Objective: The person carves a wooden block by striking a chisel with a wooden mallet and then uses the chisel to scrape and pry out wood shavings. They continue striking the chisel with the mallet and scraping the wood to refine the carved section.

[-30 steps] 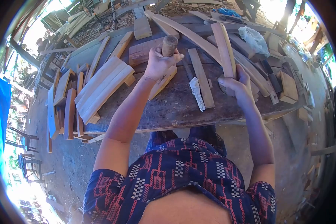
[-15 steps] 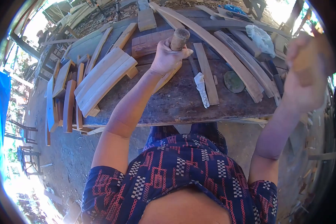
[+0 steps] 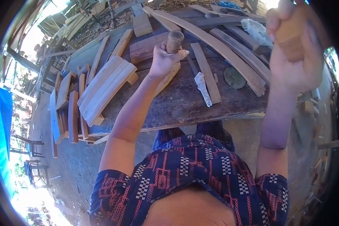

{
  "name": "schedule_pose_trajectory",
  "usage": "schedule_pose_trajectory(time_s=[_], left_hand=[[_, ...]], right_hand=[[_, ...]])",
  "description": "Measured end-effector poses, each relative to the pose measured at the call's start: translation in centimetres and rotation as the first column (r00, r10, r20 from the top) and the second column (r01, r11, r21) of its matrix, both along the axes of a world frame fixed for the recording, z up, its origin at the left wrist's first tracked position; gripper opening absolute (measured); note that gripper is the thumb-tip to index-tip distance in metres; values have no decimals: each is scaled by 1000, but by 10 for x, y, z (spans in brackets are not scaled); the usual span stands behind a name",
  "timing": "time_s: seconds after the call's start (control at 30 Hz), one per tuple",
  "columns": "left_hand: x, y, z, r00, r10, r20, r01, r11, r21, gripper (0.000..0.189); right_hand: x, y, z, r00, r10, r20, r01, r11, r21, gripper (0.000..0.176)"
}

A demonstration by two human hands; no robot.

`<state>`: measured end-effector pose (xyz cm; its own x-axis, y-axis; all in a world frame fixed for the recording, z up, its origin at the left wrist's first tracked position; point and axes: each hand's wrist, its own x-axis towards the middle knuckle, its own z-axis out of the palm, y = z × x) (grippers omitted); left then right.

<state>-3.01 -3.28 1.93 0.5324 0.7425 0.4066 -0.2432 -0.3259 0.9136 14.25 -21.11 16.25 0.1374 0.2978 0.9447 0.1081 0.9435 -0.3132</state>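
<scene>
My left hand [image 3: 162,62] is wrapped round the thick wooden handle of a chisel [image 3: 174,40], which stands upright over the workbench [image 3: 169,113]. The blade is hidden below the fist. Under that hand a pale piece of wood [image 3: 168,83] lies on the bench, partly covered by my wrist. At the upper right my right hand [image 3: 295,73] is raised, its fingers closed on a blocky wooden mallet [image 3: 293,35], slightly blurred. The mallet is well apart from the chisel handle.
Joined boards [image 3: 107,90] and several short wood pieces lie at the left. A long curved plank [image 3: 211,41], a narrow slat [image 3: 206,73], a crumpled white wrapping [image 3: 202,88], a round greenish disc [image 3: 234,78] and a clear plastic bag [image 3: 255,32] are at centre and right.
My right hand and the mallet have moved up and a little left. My left hand keeps its hold on the chisel. The whole view has tilted slightly.
</scene>
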Motion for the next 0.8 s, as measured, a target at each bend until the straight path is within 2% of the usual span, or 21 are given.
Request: schedule_pose_trajectory(time_s=[0.03, 0.07, 0.1, 0.13, 0.17, 0.2, 0.23, 0.27, 0.3, 0.37, 0.4, 0.47, 0.5, 0.57, 0.6, 0.67, 0.7, 0.73, 0.8], left_hand=[[1, -1, 1, 1000, -8, 5, 8, 1000, 4, 13], [2, -2, 2, 1000, -7, -8, 7, 1000, 5, 14], [2, -3, 3, 1000, -3, -20, 4, 1000, 7, 14], [3, -3, 4, 1000, -6, -13, 6, 1000, 12, 14], [3, -1, 3, 1000, 8, 2, -8, 1000, 19, 14], [-1, 3, 3, 1000, 21, 11, -21, 999, 30, 15], [-9, 11, 2, 998, -22, -66, 22, 1000, -11, 16], [-10, 6, 2, 997, -12, -71, 10, 1000, -20, 16], [-9, 0, 2, 999, -2, -43, 1, 1000, -22, 15], [-7, -4, 4, 1000, 0, -5, 0, 1000, -14, 15], [-6, -6, 3, 999, 24, -25, -24, 1000, -14, 15], [0, -1, 1, 999, 26, -39, -27, 1000, -15, 15], [-1, 4, -2, 999, 11, -30, -11, 1000, 2, 15], [-2, 4, -3, 1000, -9, -15, 9, 999, 35, 16], [-1, 4, -4, 1000, -9, -19, 10, 999, 34, 16], [-1, 5, -4, 999, 1, -32, 0, 1000, 31, 16], [-1, 4, -6, 999, 13, -36, -12, 999, 33, 16], [-1, -1, -2, 998, 18, -67, -18, 1000, -4, 16], [-7, 2, 1, 994, 57, -95, -60, 998, -31, 17]], right_hand=[[-6, 5, -6, 1000, -8, 5, 8, 1000, 4, 29], [-14, 14, -27, 991, -84, 106, 108, 962, -250, 32], [-21, 25, -53, 967, -130, 221, 223, 852, -475, 35], [-26, 35, -77, 930, -143, 338, 341, 679, -650, 40], [-28, 39, -91, 888, -126, 443, 448, 457, -769, 44], [-19, 42, -98, 891, -133, 435, 444, 462, -768, 44], [3, 45, -101, 819, -214, 533, 569, 433, -700, 49], [14, 43, -105, 738, -273, 617, 671, 386, -632, 54], [19, 37, -111, 746, -259, 614, 662, 389, -641, 54], [25, 20, -110, 878, -287, 382, 460, 290, -839, 52], [32, 16, -118, 872, -303, 386, 469, 289, -835, 52], [46, 12, -152, 618, -184, 764, 773, -37, -634, 63], [49, 10, -168, 616, -190, 765, 772, -48, -634, 63], [51, 10, -194, 522, -15, 853, 842, -148, -518, 56], [50, 10, -206, 526, -14, 851, 840, -149, -522, 56], [46, 11, -218, 441, -23, 897, 887, -137, -440, 57], [48, 13, -220, 434, 12, 901, 893, -140, -429, 64], [47, 16, -210, 435, 17, 900, 895, -119, -430, 64], [42, 20, -171, 189, 187, 964, 981, -80, -177, 73]])
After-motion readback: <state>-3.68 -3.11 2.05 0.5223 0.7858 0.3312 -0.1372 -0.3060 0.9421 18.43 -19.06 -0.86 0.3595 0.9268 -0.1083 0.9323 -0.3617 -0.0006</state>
